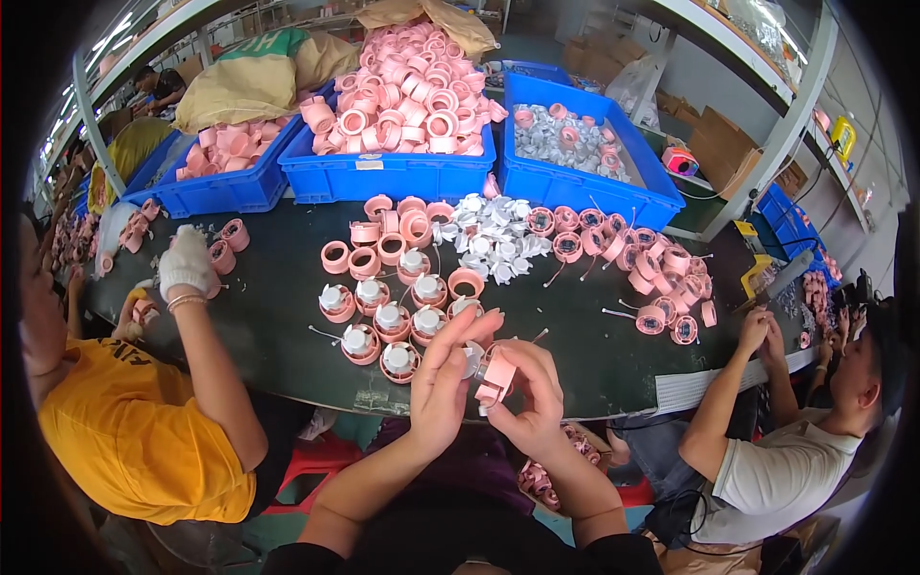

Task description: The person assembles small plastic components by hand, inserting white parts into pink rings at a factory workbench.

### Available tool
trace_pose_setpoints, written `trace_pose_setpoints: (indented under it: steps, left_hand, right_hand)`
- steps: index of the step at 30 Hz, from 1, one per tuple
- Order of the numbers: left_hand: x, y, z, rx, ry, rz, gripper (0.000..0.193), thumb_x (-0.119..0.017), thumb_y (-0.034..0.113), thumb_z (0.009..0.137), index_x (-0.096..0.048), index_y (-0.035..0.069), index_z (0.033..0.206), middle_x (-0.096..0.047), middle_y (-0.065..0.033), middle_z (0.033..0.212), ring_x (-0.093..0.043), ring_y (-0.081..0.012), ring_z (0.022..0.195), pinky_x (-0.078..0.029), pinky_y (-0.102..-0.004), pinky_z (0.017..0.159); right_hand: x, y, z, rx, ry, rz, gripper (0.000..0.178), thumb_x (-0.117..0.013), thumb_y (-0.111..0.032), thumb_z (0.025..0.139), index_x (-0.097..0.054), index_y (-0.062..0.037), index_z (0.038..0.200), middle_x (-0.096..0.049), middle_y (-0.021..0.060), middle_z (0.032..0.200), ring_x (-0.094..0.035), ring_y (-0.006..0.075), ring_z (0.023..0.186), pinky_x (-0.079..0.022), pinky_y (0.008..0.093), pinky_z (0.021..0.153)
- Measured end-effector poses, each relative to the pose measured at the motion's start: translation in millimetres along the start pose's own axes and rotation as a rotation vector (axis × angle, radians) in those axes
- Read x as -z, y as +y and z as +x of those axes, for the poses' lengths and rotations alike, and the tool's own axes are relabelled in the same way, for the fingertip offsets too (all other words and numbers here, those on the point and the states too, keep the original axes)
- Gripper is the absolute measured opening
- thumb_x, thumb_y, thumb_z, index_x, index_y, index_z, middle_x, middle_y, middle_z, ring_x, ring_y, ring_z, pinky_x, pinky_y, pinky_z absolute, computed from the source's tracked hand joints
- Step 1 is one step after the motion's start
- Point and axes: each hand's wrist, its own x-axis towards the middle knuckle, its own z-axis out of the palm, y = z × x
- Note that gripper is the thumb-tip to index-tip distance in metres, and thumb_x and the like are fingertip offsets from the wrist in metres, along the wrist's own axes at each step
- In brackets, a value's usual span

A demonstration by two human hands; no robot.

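Observation:
My right hand [532, 395] pinches a pink plastic housing [496, 372] between thumb and fingers, near the table's front edge. Facing it, my left hand [443, 385] has its fingers pointing up and holds a whitish plastic cap [472, 358] against the housing. The exact join between cap and housing is hidden by my fingers. Just beyond my hands stand several pink housings with white caps [391, 318] set in them, some with short wires. Behind these are open pink rings [362, 261] and a heap of loose white caps [494, 240].
Blue bins [388, 178] along the back hold pink housings and white parts. Pink housings with dark circuit boards [666, 273] lie on the right of the dark table [585, 355]. A person in yellow [144, 422] works at left, wearing a white glove [187, 264]; another in a pale shirt [786, 470] sits right.

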Motion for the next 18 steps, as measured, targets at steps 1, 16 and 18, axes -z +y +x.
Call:
trace_pose_setpoints:
  steps: [1, 16, 18]
  left_hand:
    - [-0.2, 0.0, 1.2, -0.004, -0.009, 0.022, 0.042, -0.03, 0.017, 0.097, -0.029, 0.0, 0.135, -0.042, -0.0203, 0.131, -0.041, -0.0247, 0.122, -0.031, -0.0352, 0.102]
    - [-6.7, 0.9, -0.8, -0.037, -0.112, -0.005, 0.059, -0.031, 0.033, 0.095, -0.013, 0.0, 0.14, -0.028, -0.0219, 0.14, -0.031, -0.0272, 0.129, -0.025, -0.0363, 0.105]
    - [-7.2, 0.9, -0.7, -0.016, -0.108, 0.028, 0.064, -0.031, 0.038, 0.094, -0.009, 0.0, 0.141, -0.026, -0.0219, 0.141, -0.029, -0.0277, 0.13, -0.024, -0.0362, 0.105]
  right_hand:
    - [0.0, 1.0, -0.3, 0.016, 0.015, -0.025, 0.051, -0.071, -0.008, 0.071, -0.05, 0.0032, 0.116, -0.047, 0.0178, 0.117, -0.052, 0.0267, 0.103, -0.049, 0.0319, 0.078]
    - [3.2, -11.4, 2.0, 0.215, -0.053, -0.301, 0.055, -0.075, -0.007, 0.066, -0.051, 0.0068, 0.113, -0.047, 0.022, 0.119, -0.052, 0.0336, 0.106, -0.046, 0.0378, 0.086]
    - [2.9, -13.3, 2.6, 0.22, -0.039, -0.291, 0.055, -0.075, -0.006, 0.066, -0.05, 0.0069, 0.113, -0.046, 0.0224, 0.119, -0.052, 0.0336, 0.106, -0.046, 0.038, 0.086]
